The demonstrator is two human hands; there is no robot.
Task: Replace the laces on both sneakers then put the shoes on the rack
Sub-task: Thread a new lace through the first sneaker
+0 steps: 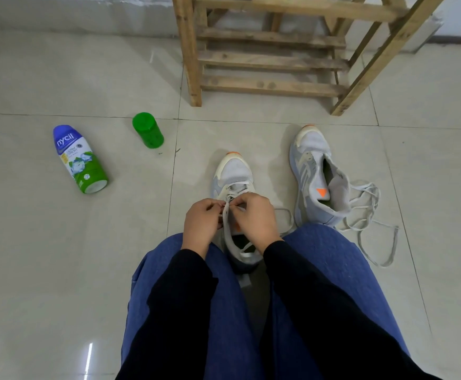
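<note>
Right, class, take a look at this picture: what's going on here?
A seated person is lacing the sneaker between their knees: the left hand and right hand both pinch its lace near the eyelets. The other sneaker stands on the floor to the right, a loose lace tangled beside it. Neither shoe is on the wooden rack ahead yet.

L hand [200, 220] & R hand [254, 218] side by side, knuckles up, fingers curled in pinch on lace [225, 218]

"nycil" reads on the blue-capped bottle [79, 157]; smaller print illegible
</note>
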